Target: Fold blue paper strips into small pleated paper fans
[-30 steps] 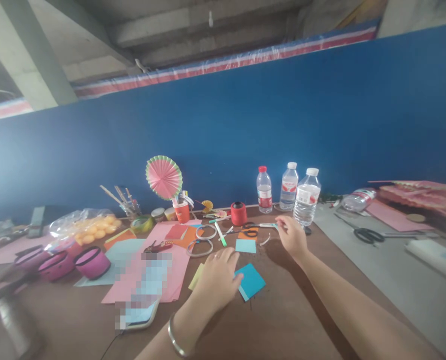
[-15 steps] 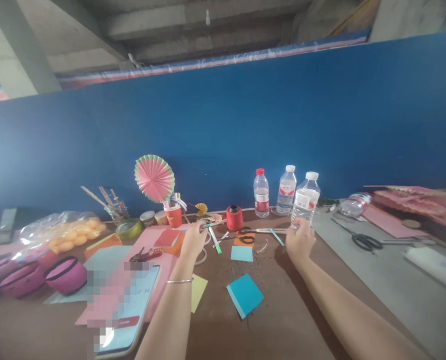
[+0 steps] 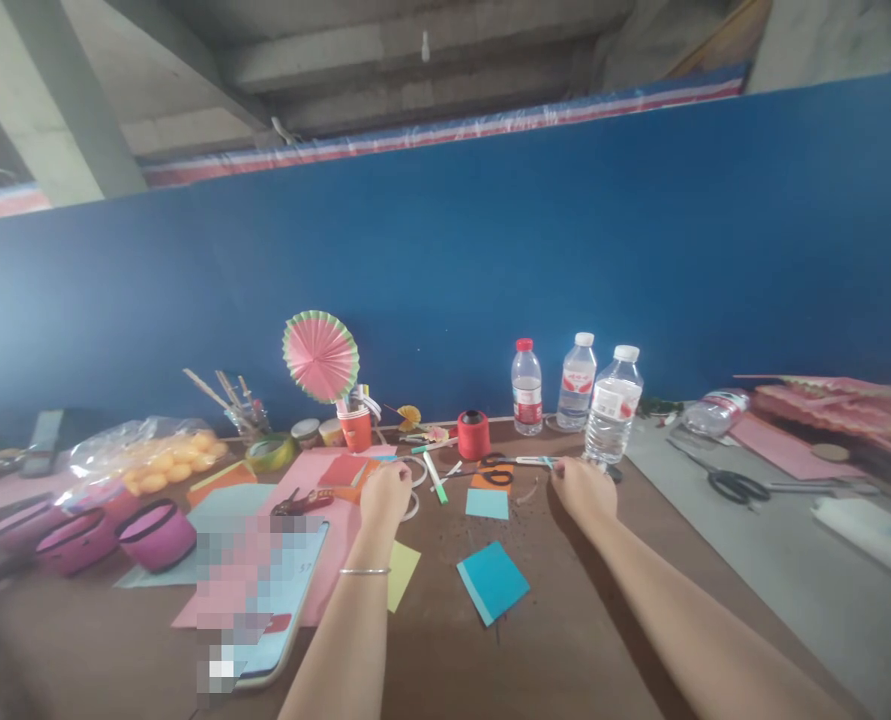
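My left hand (image 3: 386, 492), a bracelet on its wrist, has curled fingers over the edge of orange paper (image 3: 344, 492), beside a white cord (image 3: 416, 482); anything in its fingertips is hidden. My right hand (image 3: 586, 490) has its fingers closed over a narrow light blue paper strip (image 3: 550, 462), most of which the hand covers. A white craft knife (image 3: 529, 460) lies at those fingertips. Between the hands are black-handled scissors (image 3: 499, 468), a green-ended marker (image 3: 435, 475), a light blue paper piece (image 3: 487, 504) and a blue square paper stack (image 3: 494, 582).
Water bottles (image 3: 611, 405) stand behind my right hand, with a red thread spool (image 3: 473, 436) to their left. A pink paper fan (image 3: 321, 355) rises from an orange cup (image 3: 356, 431). A phone (image 3: 295, 600), pliers (image 3: 302, 502) and purple bowls (image 3: 158, 535) lie left.
My right hand has lowered and moved slightly left, from beside the bottle onto the light blue strip. My left hand has drawn back a little from the green marker-like stick.
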Tool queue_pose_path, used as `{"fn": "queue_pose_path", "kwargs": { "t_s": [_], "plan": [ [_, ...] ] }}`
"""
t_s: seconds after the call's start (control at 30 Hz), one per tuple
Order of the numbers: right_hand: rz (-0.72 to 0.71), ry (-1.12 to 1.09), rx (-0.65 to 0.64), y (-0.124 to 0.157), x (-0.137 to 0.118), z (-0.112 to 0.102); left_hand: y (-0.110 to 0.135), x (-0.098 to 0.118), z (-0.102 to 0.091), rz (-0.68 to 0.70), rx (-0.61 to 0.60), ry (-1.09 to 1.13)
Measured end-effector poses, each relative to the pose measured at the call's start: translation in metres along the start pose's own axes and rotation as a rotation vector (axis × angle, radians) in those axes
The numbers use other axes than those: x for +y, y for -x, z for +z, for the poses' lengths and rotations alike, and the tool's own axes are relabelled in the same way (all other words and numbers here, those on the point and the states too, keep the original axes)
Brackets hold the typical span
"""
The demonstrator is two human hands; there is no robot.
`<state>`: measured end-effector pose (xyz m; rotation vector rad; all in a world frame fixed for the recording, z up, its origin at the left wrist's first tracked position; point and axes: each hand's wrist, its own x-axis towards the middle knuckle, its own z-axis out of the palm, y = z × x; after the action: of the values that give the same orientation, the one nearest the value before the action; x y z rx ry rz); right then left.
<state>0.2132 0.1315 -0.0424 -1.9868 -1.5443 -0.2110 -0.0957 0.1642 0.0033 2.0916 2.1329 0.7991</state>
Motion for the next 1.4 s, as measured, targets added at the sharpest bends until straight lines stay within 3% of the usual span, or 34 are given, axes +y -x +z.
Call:
{"fn": "queue_pose_path", "kwargs": {
  "t_s": [0.17, 0.33, 0.53, 0.63, 0.97, 1.13, 1.27, 1.4],
  "plan": [
    [-0.117, -0.083, 0.038, -0.003, -0.001, -0.001, 0.003, 0.001, 0.003, 0.025, 0.053, -0.013],
    [-0.26, -0.195, 0.02, 0.007, -0.021, -0.003, 0.001, -0.007, -0.002, 0.05, 0.041, 0.021],
    [-0.671, -0.299, -0.144, 0.031, -0.056, -0.012, -0.002, -0.025, -0.017, 0.01, 0.089, 0.02],
    [-0.789, -0.253, -0.188, 0.037, -0.065, -0.015, -0.003, -0.033, -0.018, 0.013, 0.08, 0.025],
    [-0.818, -0.285, -0.303, 0.037, -0.062, -0.011, -0.005, -0.028, -0.001, 0.166, -0.041, 0.05],
    [-0.816, -0.298, -0.315, 0.038, -0.063, -0.01, -0.005, -0.018, -0.007, 0.155, -0.033, 0.12],
    [-0.766, -0.304, -0.229, 0.037, -0.064, -0.011, -0.009, 0.0, -0.022, 0.196, 0.026, 0.265],
    [-0.686, -0.431, -0.021, 0.035, -0.063, -0.016, -0.003, 0.027, -0.029, 0.275, 0.025, 0.408]
  ]
}}
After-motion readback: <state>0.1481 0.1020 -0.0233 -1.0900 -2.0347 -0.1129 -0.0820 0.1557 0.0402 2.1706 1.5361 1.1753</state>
